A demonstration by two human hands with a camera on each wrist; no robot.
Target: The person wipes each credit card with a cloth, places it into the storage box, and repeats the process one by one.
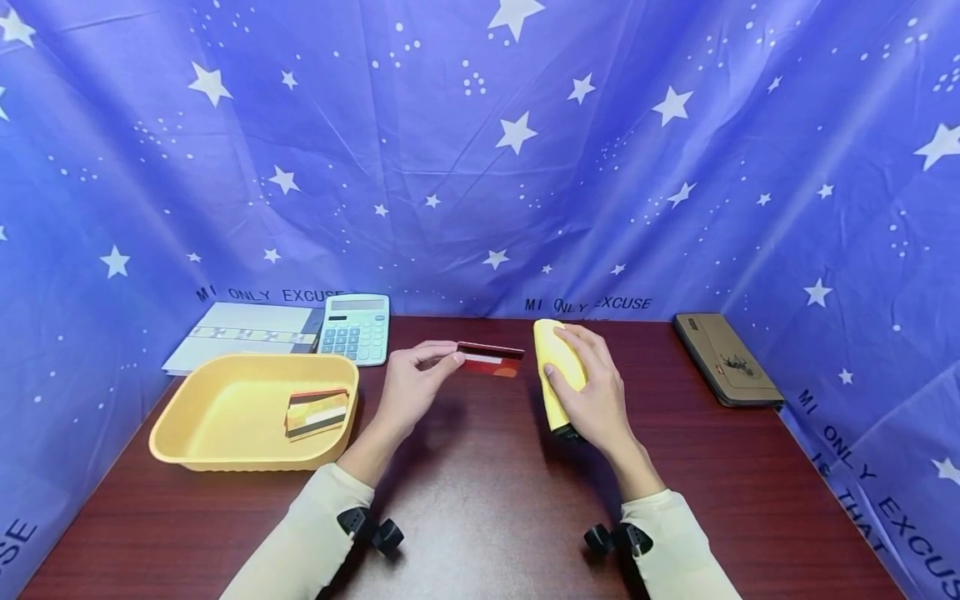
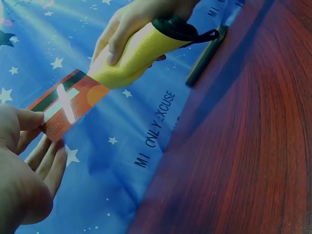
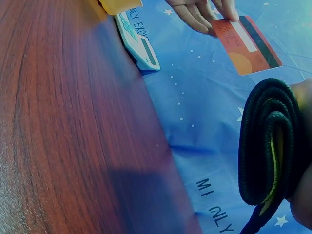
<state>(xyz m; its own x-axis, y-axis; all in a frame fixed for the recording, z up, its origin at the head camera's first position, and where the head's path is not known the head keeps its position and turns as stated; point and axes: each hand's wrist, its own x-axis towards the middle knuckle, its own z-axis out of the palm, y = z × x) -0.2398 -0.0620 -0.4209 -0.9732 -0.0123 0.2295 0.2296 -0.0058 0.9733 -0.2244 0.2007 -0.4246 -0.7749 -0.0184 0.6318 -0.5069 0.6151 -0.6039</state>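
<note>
My left hand point(image 1: 417, 380) pinches a red-orange bank card point(image 1: 491, 360) by one end, between thumb and fingers. The card's dark magnetic stripe and white strip show, with a round orange mark at the far end. My right hand point(image 1: 597, 382) grips a folded yellow cloth point(image 1: 553, 375) with black edging. In the right wrist view the rolled layers of its black edge point(image 3: 256, 141) are visible, with a dark loop hanging off. Card and cloth are both held above the table; in the head view a small gap separates them.
On the left stands a yellow plastic basin point(image 1: 217, 417) with bank cards point(image 1: 317, 414) inside. Behind it are a light-blue calculator point(image 1: 354, 331) and a white notebook-like item point(image 1: 247, 321). A brown zip case point(image 1: 727, 358) lies at the right edge. A blue star-patterned curtain point(image 1: 450, 225) hangs behind the dark-red table point(image 1: 480, 517).
</note>
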